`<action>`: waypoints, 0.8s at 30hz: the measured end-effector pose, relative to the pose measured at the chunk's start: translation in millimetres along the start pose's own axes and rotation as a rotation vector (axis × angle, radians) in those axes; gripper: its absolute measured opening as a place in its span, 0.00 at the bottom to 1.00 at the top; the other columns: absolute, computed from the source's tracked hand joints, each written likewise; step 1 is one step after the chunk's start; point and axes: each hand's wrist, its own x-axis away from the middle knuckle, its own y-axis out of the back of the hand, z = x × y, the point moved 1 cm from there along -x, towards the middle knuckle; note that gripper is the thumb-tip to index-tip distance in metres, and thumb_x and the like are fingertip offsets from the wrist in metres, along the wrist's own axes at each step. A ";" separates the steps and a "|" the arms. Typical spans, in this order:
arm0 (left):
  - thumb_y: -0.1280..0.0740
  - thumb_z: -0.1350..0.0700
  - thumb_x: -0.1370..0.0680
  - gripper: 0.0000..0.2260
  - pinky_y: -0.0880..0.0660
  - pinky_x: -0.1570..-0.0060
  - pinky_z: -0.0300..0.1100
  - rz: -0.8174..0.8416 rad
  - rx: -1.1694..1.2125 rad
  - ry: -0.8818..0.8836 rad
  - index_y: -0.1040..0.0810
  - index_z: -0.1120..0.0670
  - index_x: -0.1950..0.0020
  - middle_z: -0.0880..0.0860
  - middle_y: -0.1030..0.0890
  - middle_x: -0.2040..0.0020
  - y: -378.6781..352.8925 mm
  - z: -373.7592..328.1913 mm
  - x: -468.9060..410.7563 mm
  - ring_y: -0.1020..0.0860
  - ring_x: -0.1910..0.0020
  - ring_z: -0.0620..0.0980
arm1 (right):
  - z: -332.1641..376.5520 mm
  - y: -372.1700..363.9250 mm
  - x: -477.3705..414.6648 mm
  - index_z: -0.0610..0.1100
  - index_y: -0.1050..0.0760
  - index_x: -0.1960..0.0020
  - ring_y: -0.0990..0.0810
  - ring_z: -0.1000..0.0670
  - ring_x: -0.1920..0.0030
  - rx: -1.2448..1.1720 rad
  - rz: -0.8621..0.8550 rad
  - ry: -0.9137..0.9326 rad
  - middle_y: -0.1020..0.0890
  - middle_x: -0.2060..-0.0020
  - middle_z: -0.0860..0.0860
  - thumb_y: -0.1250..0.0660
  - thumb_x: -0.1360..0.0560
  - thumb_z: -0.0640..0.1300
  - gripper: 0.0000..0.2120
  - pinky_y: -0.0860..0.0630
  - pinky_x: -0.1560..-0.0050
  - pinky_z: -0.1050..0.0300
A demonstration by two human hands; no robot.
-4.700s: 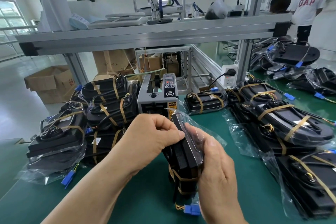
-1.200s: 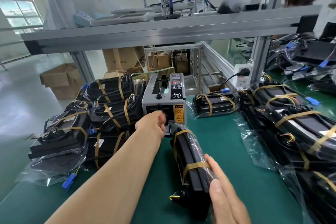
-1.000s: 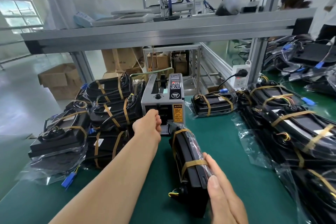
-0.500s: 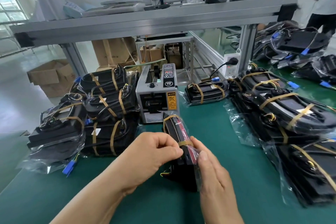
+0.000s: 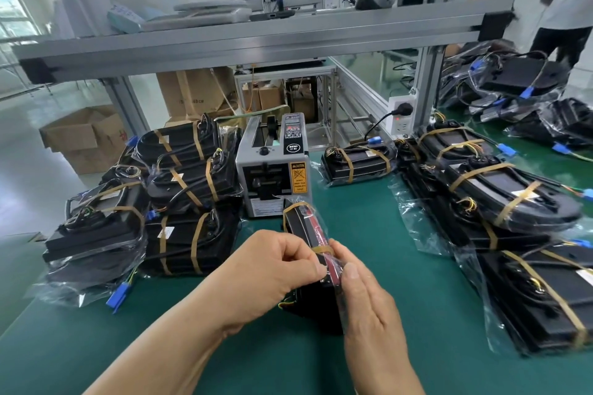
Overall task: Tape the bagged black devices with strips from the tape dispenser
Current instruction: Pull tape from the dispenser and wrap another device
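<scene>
Standing on its long edge on the green desk (image 5: 369, 212), a bagged black device (image 5: 303, 226) is steadied between both hands close to the viewer. The left hand (image 5: 276, 269) has its fingers curled and pinches the device's upper edge just where a tan tape strip (image 5: 322, 249) crosses it. The right hand (image 5: 369, 301) lies flat against the bag's right side with its fingers straight. Another strip wraps the device's far end, which nearly touches the front of the grey tape dispenser (image 5: 272, 170). Left of the dispenser sits a pile of taped devices (image 5: 189, 183) in clear bags, blue connectors trailing from some. One taped device (image 5: 356, 162) lies just right of the dispenser, and a row of larger taped ones (image 5: 500, 202) runs along the right side. Farther back, a plug sits in a white socket (image 5: 399, 114) on the aluminium frame (image 5: 256, 42), with cardboard boxes (image 5: 86, 138) on the floor beyond.
</scene>
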 end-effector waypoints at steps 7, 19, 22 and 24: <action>0.27 0.56 0.26 0.09 0.34 0.70 0.34 -0.097 0.011 -0.048 0.21 0.51 0.66 0.46 0.27 0.71 -8.2 3.7 5.6 0.33 0.71 0.44 | 1.4 0.6 2.0 0.62 0.24 0.35 0.23 0.62 0.36 0.007 -0.026 -0.006 0.18 0.40 0.65 0.45 0.23 0.59 0.19 0.30 0.32 0.53; 0.25 0.51 0.29 0.07 0.32 0.67 0.39 -0.234 -0.021 -0.063 0.23 0.49 0.61 0.43 0.30 0.73 -12.3 11.9 8.8 0.33 0.72 0.43 | 2.6 1.5 2.2 0.66 0.26 0.34 0.23 0.61 0.35 0.024 0.001 -0.011 0.18 0.40 0.64 0.44 0.22 0.61 0.18 0.30 0.33 0.53; 0.25 0.47 0.33 0.12 0.31 0.67 0.39 -0.308 0.027 -0.005 0.25 0.50 0.59 0.42 0.29 0.72 -15.9 14.7 9.0 0.32 0.72 0.41 | 3.0 2.2 2.4 0.61 0.25 0.33 0.23 0.61 0.35 0.004 0.000 -0.010 0.18 0.40 0.64 0.44 0.22 0.59 0.20 0.30 0.33 0.55; 0.26 0.46 0.32 0.12 0.30 0.65 0.40 -0.323 0.081 0.030 0.25 0.51 0.60 0.43 0.26 0.71 -20.7 14.1 8.8 0.30 0.71 0.42 | 4.5 1.7 2.1 0.61 0.25 0.33 0.23 0.64 0.36 0.019 0.000 -0.009 0.19 0.41 0.66 0.44 0.23 0.59 0.20 0.30 0.35 0.58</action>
